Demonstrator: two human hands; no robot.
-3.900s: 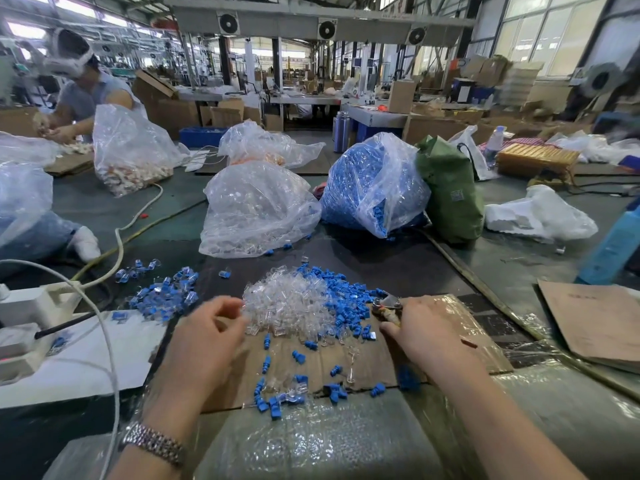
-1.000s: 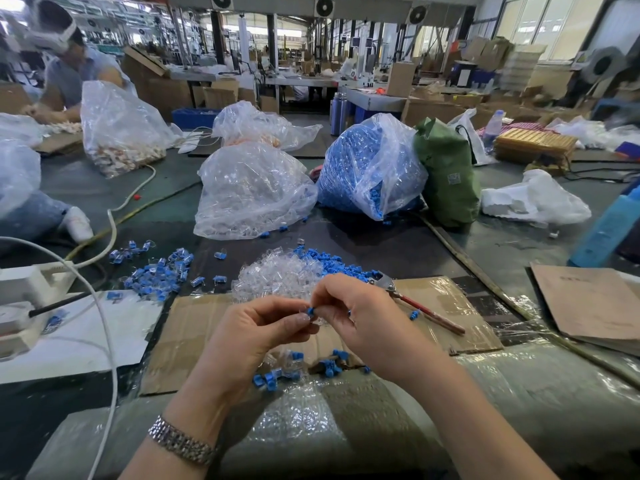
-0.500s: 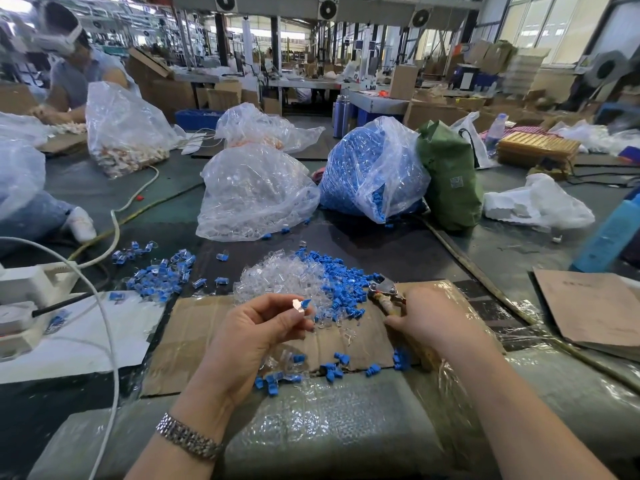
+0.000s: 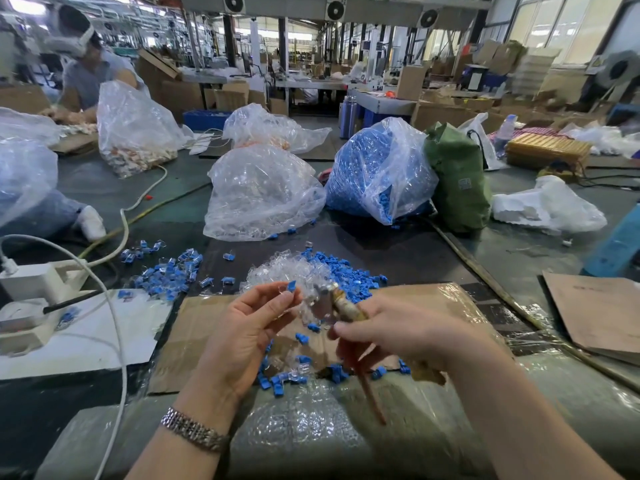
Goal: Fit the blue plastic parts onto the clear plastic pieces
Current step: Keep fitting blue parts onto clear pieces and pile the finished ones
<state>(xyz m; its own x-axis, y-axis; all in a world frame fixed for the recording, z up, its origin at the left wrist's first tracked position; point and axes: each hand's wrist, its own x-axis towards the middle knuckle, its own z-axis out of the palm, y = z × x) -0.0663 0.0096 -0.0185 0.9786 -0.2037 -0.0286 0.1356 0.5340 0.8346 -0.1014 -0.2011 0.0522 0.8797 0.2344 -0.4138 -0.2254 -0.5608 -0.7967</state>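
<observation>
**Closing in: pliers a whisker right of the pinched part**

Holding the piece up at centre frame, the left hand (image 4: 247, 336) had its thumb and forefinger pinched together on a small clear piece with a blue part (image 4: 291, 285) poking up from the fingertips. That was the thing to watch, and it sat just above and left of the middle of the picture, lifted clear of the cardboard sheet (image 4: 194, 327).

Right of it, the right hand (image 4: 403, 336) was wrapped around a pair of pliers (image 4: 341, 308), fingers curled on the handles. One red handle trailed down toward the lower centre of the frame; the metal nose pointed up and left, straight at the pinched part. Nose and part were just beside each other, and whether they touched, I couldn't say. The plier nose was blurred, so apart or together, no call there either.

So the whole move looked to hang on that short gap: the part lay up and to the left of the tool's tip, along the tool's own line. The blue part stood tilted, its top leaning right toward the nose. My read was a squeeze to seat blue into clear.

Behind the hands, the loose clear pieces (image 4: 282, 273) and blue parts (image 4: 349, 275) lay heaped at mid-frame, with a pile of fitted ones (image 4: 166, 273) off to the left.
</observation>
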